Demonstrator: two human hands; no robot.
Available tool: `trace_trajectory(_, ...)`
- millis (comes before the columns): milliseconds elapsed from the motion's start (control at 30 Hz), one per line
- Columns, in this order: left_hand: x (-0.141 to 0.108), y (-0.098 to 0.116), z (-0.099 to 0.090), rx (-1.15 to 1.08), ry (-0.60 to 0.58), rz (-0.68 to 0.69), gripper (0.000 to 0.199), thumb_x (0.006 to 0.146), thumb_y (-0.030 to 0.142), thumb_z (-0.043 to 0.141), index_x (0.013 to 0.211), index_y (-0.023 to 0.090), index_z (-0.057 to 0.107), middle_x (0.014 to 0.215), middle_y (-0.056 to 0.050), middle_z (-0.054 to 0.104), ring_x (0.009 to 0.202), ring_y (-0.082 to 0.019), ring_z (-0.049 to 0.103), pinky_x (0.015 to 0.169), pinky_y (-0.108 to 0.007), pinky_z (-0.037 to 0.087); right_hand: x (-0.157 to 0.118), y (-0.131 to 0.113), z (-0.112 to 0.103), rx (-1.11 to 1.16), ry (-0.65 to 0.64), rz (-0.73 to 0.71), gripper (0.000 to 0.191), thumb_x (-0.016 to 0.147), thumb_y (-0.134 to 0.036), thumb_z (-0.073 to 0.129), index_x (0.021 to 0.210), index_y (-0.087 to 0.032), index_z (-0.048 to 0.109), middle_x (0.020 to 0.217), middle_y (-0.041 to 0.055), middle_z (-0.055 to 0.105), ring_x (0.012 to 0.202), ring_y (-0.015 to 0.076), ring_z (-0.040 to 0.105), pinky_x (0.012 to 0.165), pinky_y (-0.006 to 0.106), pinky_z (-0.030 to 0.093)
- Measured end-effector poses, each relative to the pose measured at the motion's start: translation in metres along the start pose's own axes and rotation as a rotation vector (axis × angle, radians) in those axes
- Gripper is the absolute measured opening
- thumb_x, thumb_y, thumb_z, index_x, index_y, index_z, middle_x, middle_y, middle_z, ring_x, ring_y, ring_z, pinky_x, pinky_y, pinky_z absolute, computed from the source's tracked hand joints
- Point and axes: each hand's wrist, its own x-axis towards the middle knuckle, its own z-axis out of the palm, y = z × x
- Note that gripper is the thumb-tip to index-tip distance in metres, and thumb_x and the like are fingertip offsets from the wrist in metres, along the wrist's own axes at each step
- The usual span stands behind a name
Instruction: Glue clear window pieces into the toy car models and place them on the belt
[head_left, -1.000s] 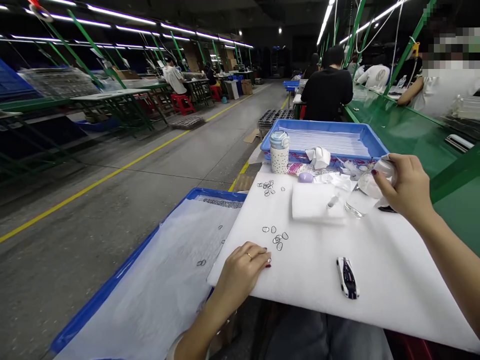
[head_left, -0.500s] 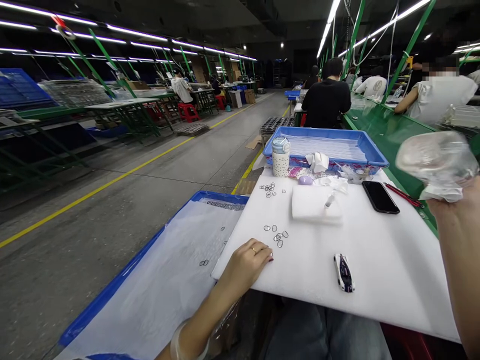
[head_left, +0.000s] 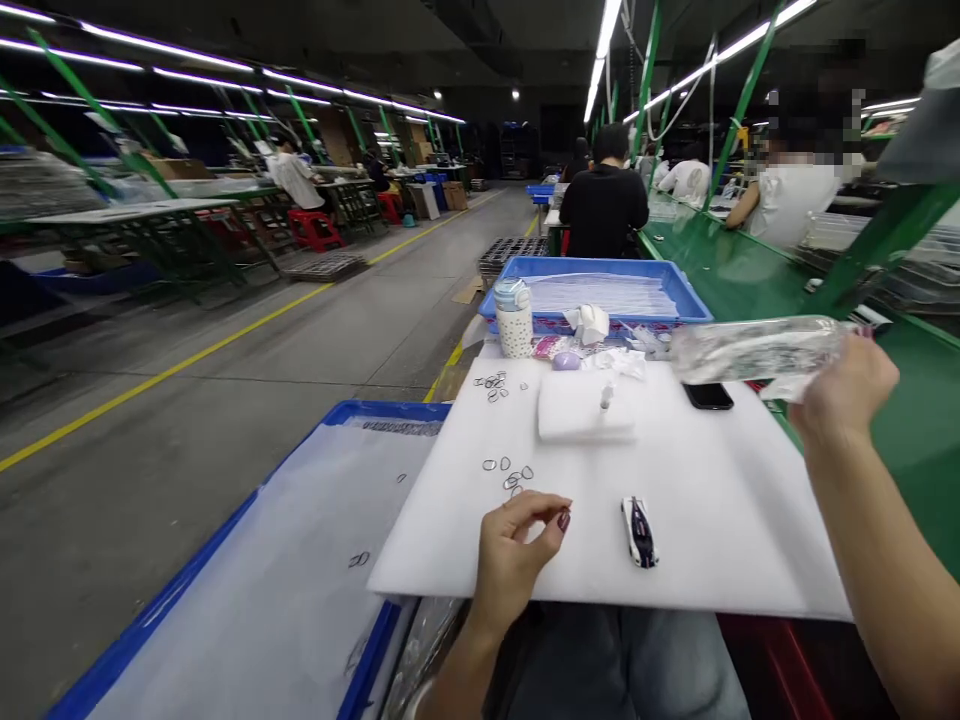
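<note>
Clear crinkled plastic bag [head_left: 757,350] is in my right hand [head_left: 847,385], raised over the right side of the white foam-like board [head_left: 720,510]. Fingers there are closed on the bag's right end; the rest sticks out to the left, roughly level.

Near to far: left hand [head_left: 514,555] is over the board's near edge, thumb and index tips drawn close together. Can't tell if they touch or pinch something small. White toy car with dark stripe [head_left: 639,533] sits just right of it, on the board. Blue plastic tray with white sheet lining [head_left: 262,485] is left of the board, a few thin dark rings on the sheet. Loose cluster of thin dark oval rings [head_left: 513,479] lies just beyond the left hand; second cluster [head_left: 492,386] farther up the board's left side.

White foam block [head_left: 574,412] is mid-board, small clear tube [head_left: 606,397] on it. Black phone [head_left: 709,398] is to its right, partly hidden by the bag. Purple oval object [head_left: 567,361] is beyond the block, dotted white tumbler with pale blue lid [head_left: 514,325] to its left. Behind: blue tray with white sheets [head_left: 592,263], then person in black top [head_left: 604,200].
</note>
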Motion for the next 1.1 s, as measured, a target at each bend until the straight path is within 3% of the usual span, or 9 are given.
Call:
trace_trajectory(100, -0.006, 0.004, 0.030, -0.247, -0.044, -0.205, 0.021, 0.078, 0.038, 0.077, 0.078, 0.017, 0.079, 0.069, -0.008, 0.069, 0.065, -0.018, 0.064, 0.063, -0.027, 0.055, -0.002, -0.030, 0.011, -0.249, 0.006, -0.244, 0.036, 0.087, -0.045, 0.053, 0.109, -0.015, 0.055, 0.096, 0.0116, 0.061, 0.087, 0.0237, 0.060, 0.085, 0.042, 0.048)
trace_trajectory(200, -0.011, 0.002, 0.044, -0.419, -0.055, -0.354, 0.034, 0.070, 0.049, 0.083, 0.077, 0.016, 0.080, 0.069, -0.010, 0.069, 0.064, -0.017, 0.062, 0.063, -0.026, 0.055, -0.004, -0.050, 0.029, -0.414, -0.296, -0.490, 0.036, 0.091, -0.039, 0.049, 0.117, -0.015, 0.054, 0.111, 0.0172, 0.062, 0.105, 0.0276, 0.060, 0.094, 0.044, 0.046)
trace_trajectory(300, -0.011, -0.005, 0.045, -0.530, -0.038, -0.442, 0.037, 0.065, 0.050, 0.088, 0.077, 0.016, 0.080, 0.072, -0.010, 0.068, 0.067, -0.015, 0.061, 0.064, -0.022, 0.054, -0.009, -0.045, 0.048, -0.392, -0.554, -0.508, 0.032, 0.092, -0.037, 0.046, 0.117, -0.018, 0.051, 0.116, 0.0175, 0.061, 0.109, 0.0290, 0.058, 0.094, 0.046, 0.046)
trace_trajectory(433, -0.007, -0.011, 0.040, -0.617, 0.000, -0.505, 0.037, 0.061, 0.048, 0.092, 0.076, 0.017, 0.079, 0.075, -0.008, 0.067, 0.069, -0.011, 0.060, 0.065, -0.018, 0.053, -0.017, -0.032, 0.066, -0.285, -0.746, -0.268, 0.024, 0.084, -0.038, 0.054, 0.100, -0.020, 0.054, 0.105, 0.0150, 0.064, 0.102, 0.0301, 0.060, 0.091, 0.048, 0.048)
trace_trajectory(567, -0.003, -0.009, 0.040, -0.682, 0.046, -0.585, 0.039, 0.053, 0.043, 0.097, 0.073, 0.015, 0.078, 0.075, -0.006, 0.065, 0.070, -0.011, 0.059, 0.068, -0.017, 0.054, 0.004, -0.064, 0.068, 0.099, -0.563, 0.392, 0.024, 0.088, -0.037, 0.054, 0.071, -0.023, 0.044, 0.078, 0.0046, 0.061, 0.078, 0.0188, 0.060, 0.080, 0.037, 0.052)
trace_trajectory(633, -0.003, -0.008, 0.040, -0.684, 0.064, -0.600, 0.041, 0.052, 0.044, 0.097, 0.073, 0.015, 0.077, 0.075, -0.006, 0.065, 0.069, -0.011, 0.059, 0.068, -0.017, 0.054, 0.018, -0.096, 0.058, 0.295, -0.513, 0.549, 0.030, 0.093, -0.037, 0.050, 0.069, -0.024, 0.039, 0.069, -0.0012, 0.053, 0.066, 0.0118, 0.053, 0.076, 0.031, 0.052)
trace_trajectory(767, -0.005, -0.009, 0.038, -0.657, 0.085, -0.611, 0.042, 0.054, 0.047, 0.096, 0.073, 0.015, 0.077, 0.073, -0.006, 0.064, 0.066, -0.011, 0.057, 0.064, -0.018, 0.055, 0.000, -0.151, 0.015, 0.426, -0.674, 0.502, 0.042, 0.095, -0.046, 0.051, 0.065, -0.024, 0.032, 0.051, -0.0101, 0.026, 0.040, 0.0058, 0.019, 0.044, 0.020, 0.035)
trace_trajectory(933, -0.009, -0.007, 0.047, -0.694, 0.083, -0.606, 0.039, 0.057, 0.046, 0.095, 0.073, 0.016, 0.077, 0.072, -0.008, 0.066, 0.065, -0.012, 0.060, 0.059, -0.017, 0.055, -0.090, -0.151, -0.037, 0.326, -1.226, 0.468, 0.031, 0.089, -0.046, 0.064, 0.075, -0.020, 0.056, 0.054, -0.0039, 0.049, 0.044, 0.0092, 0.042, 0.040, 0.022, 0.032)
trace_trajectory(1100, -0.008, -0.005, 0.059, -0.782, 0.010, -0.620, 0.037, 0.058, 0.044, 0.096, 0.073, 0.015, 0.078, 0.076, -0.007, 0.068, 0.067, -0.012, 0.062, 0.065, -0.017, 0.057, -0.137, -0.123, -0.045, 0.153, -1.096, 0.444, 0.031, 0.093, -0.041, 0.060, 0.073, -0.017, 0.064, 0.050, -0.0033, 0.050, 0.043, 0.0079, 0.041, 0.041, 0.021, 0.031)
